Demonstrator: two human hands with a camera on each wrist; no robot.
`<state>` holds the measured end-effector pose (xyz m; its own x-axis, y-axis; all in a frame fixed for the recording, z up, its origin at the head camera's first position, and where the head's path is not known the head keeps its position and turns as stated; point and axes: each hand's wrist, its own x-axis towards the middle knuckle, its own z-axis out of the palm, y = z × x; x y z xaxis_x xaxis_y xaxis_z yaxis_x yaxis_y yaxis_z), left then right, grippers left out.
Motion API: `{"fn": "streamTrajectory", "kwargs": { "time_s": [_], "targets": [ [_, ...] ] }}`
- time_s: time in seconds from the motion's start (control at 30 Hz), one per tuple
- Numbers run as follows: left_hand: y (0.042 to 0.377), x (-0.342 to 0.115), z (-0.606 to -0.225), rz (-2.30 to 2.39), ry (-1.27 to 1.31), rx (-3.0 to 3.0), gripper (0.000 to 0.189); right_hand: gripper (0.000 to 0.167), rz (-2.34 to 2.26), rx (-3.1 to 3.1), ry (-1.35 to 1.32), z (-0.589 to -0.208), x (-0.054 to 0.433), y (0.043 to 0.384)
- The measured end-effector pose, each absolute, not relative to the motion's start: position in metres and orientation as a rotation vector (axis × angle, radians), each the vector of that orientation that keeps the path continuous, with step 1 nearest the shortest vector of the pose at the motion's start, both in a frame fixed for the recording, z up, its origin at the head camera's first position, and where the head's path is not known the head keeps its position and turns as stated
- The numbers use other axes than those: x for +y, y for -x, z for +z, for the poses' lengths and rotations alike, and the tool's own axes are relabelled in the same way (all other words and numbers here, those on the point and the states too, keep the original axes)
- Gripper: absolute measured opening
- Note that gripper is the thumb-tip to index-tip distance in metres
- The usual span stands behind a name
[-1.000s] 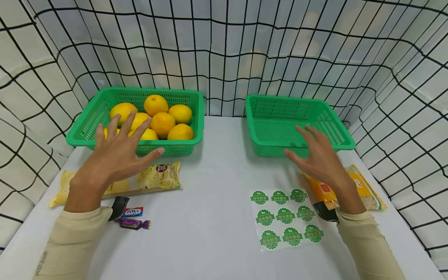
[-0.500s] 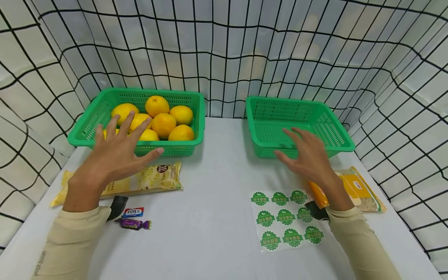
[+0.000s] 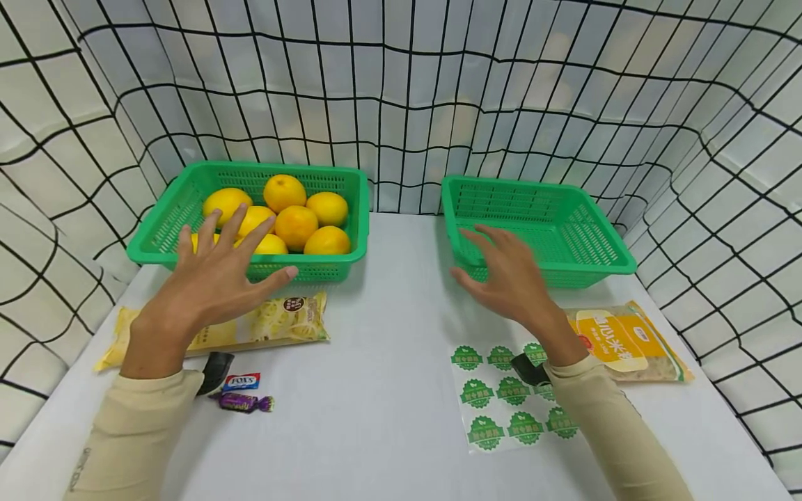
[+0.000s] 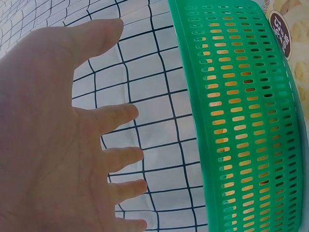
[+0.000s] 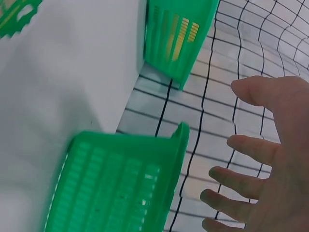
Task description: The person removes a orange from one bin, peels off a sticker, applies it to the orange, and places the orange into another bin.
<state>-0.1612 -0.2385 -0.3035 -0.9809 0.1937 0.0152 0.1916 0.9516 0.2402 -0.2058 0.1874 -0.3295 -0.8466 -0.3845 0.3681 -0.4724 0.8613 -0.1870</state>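
Some of the yellow fruit (image 3: pixel 296 227) is partly hidden in the head view by the fingers of the left hand (image 3: pixel 207 278), which cross in front of the near side of the fruit basket (image 3: pixel 301 259). From the left wrist, the fruit shows only as yellow patches through the basket's slots. Behind those fingers, the left wrist hides part of the long yellow packet (image 3: pixel 260 325); below its visible end lie a red-and-blue sweet (image 3: pixel 241 381) and a purple sweet (image 3: pixel 238 402), the latter's left tip hard to make out beside the black wrist strap.

The right hand (image 3: pixel 509 278) covers the near left corner of the second basket (image 3: pixel 564 270). Behind its fingers, the wrist and sleeve hide one end of the orange packet (image 3: pixel 617 342) and some labels on the sticker sheet (image 3: pixel 514 393), both on the tabletop (image 3: pixel 376 390). In the right wrist view the second basket is blurred and cut off below.

The left fingers are straight and spread wide, thumb well out, apart from the basket's rim. The right fingers are spread too, slightly bent, gripping nothing and clear of the second basket's rim. Each little finger runs to the lower edge of its wrist view. Black netting (image 5: pixel 198 145) stands beyond both sets of fingers.
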Motion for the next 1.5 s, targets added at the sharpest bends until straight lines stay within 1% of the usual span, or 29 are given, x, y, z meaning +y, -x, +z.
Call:
{"fn": "streamTrajectory", "kwargs": {
  "time_s": [0.4, 0.6, 0.8, 0.93, 1.03, 1.23, 1.5],
  "targets": [
    [0.164, -0.24, -0.308, 0.357, -0.307, 3.09, 0.096, 0.06, 0.485, -2.706, -0.716, -0.33, 0.149, 0.213],
    [0.165, -0.249, -0.31, 0.385, -0.27, 3.088, 0.094, 0.061, 0.477, -2.705, -0.746, -0.333, 0.137, 0.215],
    [0.166, -0.267, -0.318, 0.458, -0.097, 3.126, 0.092, 0.062, 0.465, -2.719, -0.773, -0.332, 0.124, 0.219],
    [0.167, -0.275, -0.327, 0.518, 0.047, 3.129, 0.095, 0.061, 0.448, -2.723, -0.784, -0.327, 0.114, 0.223],
    [0.167, -0.279, -0.334, 0.56, 0.106, 3.087, 0.099, 0.06, 0.443, -2.724, -0.805, -0.323, 0.104, 0.228],
    [0.169, -0.282, -0.337, 0.604, 0.133, 3.058, 0.103, 0.059, 0.483, -2.736, -0.853, -0.316, 0.079, 0.245],
    [0.168, -0.283, -0.332, 0.627, 0.171, 3.105, 0.098, 0.061, 0.543, -2.814, -0.943, -0.295, 0.036, 0.274]
  ]
}}
